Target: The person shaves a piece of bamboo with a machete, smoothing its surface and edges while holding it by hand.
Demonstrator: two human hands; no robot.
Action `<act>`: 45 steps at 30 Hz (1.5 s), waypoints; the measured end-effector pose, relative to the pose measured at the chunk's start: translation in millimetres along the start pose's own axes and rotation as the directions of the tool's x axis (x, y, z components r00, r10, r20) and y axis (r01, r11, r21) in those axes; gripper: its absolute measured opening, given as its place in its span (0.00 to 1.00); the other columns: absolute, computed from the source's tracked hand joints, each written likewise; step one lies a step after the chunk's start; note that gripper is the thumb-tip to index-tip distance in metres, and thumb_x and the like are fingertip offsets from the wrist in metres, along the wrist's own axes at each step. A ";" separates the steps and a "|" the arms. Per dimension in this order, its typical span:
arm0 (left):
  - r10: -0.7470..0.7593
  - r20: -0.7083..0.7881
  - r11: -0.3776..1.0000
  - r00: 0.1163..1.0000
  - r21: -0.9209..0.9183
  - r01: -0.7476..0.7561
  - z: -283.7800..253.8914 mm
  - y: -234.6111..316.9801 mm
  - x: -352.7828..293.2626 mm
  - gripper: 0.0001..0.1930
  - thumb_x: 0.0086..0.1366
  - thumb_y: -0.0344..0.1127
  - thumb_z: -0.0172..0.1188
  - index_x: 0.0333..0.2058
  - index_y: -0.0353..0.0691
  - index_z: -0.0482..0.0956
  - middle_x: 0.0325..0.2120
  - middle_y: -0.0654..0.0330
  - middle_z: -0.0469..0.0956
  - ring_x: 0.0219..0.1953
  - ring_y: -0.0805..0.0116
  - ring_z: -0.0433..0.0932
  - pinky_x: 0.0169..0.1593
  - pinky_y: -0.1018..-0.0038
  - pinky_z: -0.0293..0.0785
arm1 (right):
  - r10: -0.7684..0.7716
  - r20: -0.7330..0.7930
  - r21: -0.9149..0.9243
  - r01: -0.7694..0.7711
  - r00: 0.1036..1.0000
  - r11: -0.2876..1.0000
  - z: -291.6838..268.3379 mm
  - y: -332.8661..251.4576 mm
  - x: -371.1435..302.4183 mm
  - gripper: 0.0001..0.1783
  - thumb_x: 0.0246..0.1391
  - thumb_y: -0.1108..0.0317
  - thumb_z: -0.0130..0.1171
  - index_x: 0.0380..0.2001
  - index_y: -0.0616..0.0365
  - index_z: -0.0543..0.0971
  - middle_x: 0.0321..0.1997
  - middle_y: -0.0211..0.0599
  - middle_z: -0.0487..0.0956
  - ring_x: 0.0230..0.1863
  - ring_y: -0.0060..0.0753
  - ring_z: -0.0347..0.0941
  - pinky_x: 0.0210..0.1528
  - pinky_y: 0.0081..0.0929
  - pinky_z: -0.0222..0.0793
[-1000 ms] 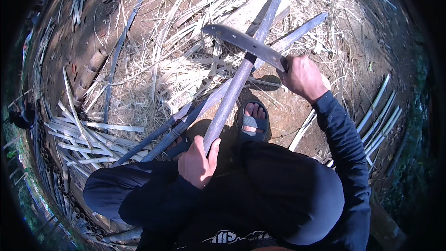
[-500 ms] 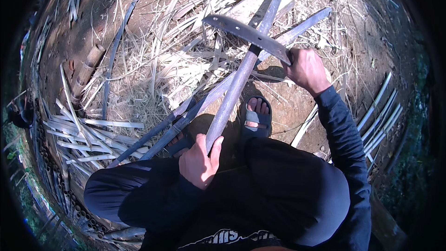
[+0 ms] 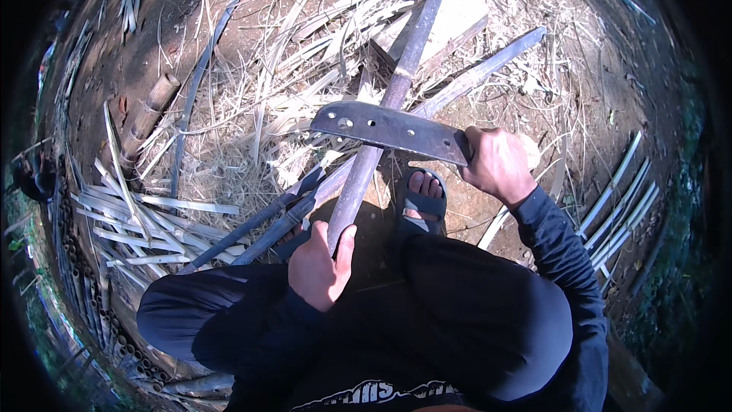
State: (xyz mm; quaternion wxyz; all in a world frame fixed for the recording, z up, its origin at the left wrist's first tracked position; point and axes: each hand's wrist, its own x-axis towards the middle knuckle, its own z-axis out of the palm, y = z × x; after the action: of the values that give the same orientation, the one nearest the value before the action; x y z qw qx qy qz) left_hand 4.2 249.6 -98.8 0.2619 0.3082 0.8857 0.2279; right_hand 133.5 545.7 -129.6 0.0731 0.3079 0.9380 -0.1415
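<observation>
Flat steel machete (image 3: 389,129) in right hand (image 3: 499,164), left hand (image 3: 320,267) gripping bamboo slat (image 3: 381,126)

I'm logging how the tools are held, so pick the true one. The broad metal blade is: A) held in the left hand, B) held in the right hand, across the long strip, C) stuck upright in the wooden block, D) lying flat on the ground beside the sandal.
B: the right hand is closed on the handle end of the blade, which crosses over the long strip whose near end sits in the left hand.
</observation>
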 end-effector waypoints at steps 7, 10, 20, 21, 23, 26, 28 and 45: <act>0.022 0.020 0.994 1.000 -0.104 -0.020 -3.2 -10.6 -0.3 0.18 0.69 0.46 0.58 0.32 0.35 0.69 0.16 0.43 0.75 0.21 0.42 0.78 0.24 0.55 0.72 | 0.086 -0.033 0.196 -0.078 0.996 0.977 13.9 4.7 5.4 0.14 0.46 0.64 0.65 0.27 0.66 0.79 0.20 0.55 0.78 0.24 0.55 0.79 0.32 0.42 0.76; 0.004 0.076 0.991 0.997 -0.131 0.006 -4.8 -9.5 1.6 0.18 0.69 0.46 0.58 0.32 0.35 0.69 0.16 0.42 0.75 0.21 0.41 0.78 0.24 0.54 0.72 | -0.064 -0.036 0.124 0.068 0.997 0.990 18.1 -18.4 -6.0 0.11 0.43 0.63 0.64 0.24 0.61 0.77 0.19 0.55 0.77 0.24 0.56 0.78 0.32 0.45 0.75; -0.027 0.118 0.981 0.993 -0.190 0.049 -6.9 -11.8 -3.2 0.17 0.68 0.44 0.59 0.31 0.34 0.68 0.14 0.42 0.72 0.20 0.40 0.76 0.24 0.53 0.70 | -0.071 -0.045 0.084 0.074 0.996 0.994 21.2 -11.4 23.2 0.14 0.44 0.61 0.64 0.30 0.61 0.81 0.23 0.55 0.80 0.29 0.57 0.80 0.36 0.44 0.77; -0.030 0.119 0.982 0.992 -0.181 0.052 -5.1 -10.8 -5.7 0.17 0.68 0.44 0.59 0.31 0.34 0.68 0.14 0.42 0.72 0.20 0.40 0.76 0.24 0.53 0.70 | 0.034 -0.072 0.148 -0.023 0.997 0.989 24.1 3.8 35.3 0.12 0.45 0.65 0.62 0.28 0.64 0.80 0.22 0.55 0.79 0.27 0.54 0.80 0.34 0.43 0.77; -0.036 0.117 0.984 0.992 -0.168 0.055 -5.3 -11.4 -7.3 0.17 0.68 0.43 0.59 0.31 0.34 0.68 0.14 0.42 0.73 0.20 0.40 0.77 0.24 0.53 0.70 | 0.186 -0.055 0.189 -0.172 0.981 0.967 19.5 6.6 51.1 0.12 0.47 0.65 0.62 0.27 0.66 0.79 0.21 0.56 0.78 0.26 0.55 0.80 0.34 0.43 0.77; -0.032 0.120 0.976 0.992 -0.208 0.056 -1.2 -12.2 -6.4 0.17 0.67 0.43 0.59 0.31 0.34 0.68 0.15 0.42 0.73 0.20 0.41 0.77 0.24 0.53 0.70 | -0.088 0.010 0.097 0.086 0.996 0.992 16.2 -17.9 10.8 0.15 0.40 0.62 0.65 0.30 0.62 0.80 0.22 0.53 0.79 0.28 0.54 0.80 0.35 0.43 0.77; -0.039 0.128 0.976 0.991 -0.207 0.065 -4.5 -10.8 -3.2 0.17 0.67 0.43 0.60 0.31 0.34 0.68 0.15 0.42 0.73 0.20 0.41 0.77 0.24 0.53 0.70 | -0.207 0.003 0.018 0.206 0.978 0.978 23.4 -21.4 4.1 0.20 0.32 0.62 0.66 0.33 0.58 0.79 0.24 0.51 0.80 0.31 0.52 0.81 0.37 0.44 0.77; -0.221 -0.467 0.731 0.856 -0.661 -0.172 -35.8 4.6 122.1 0.18 0.73 0.48 0.55 0.32 0.39 0.68 0.16 0.66 0.69 0.15 0.83 0.63 0.20 0.80 0.60 | 0.522 -0.210 0.298 -0.455 0.827 0.839 151.0 61.1 -18.0 0.23 0.46 0.56 0.70 0.32 0.69 0.81 0.30 0.62 0.81 0.34 0.60 0.81 0.38 0.48 0.76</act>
State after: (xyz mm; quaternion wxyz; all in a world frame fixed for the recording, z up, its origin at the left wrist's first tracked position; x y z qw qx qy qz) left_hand -97.6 325.3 -108.5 0.1123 0.1053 0.7798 0.6067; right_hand 192.0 535.8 -282.4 -0.0645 0.5624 0.8039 -0.1824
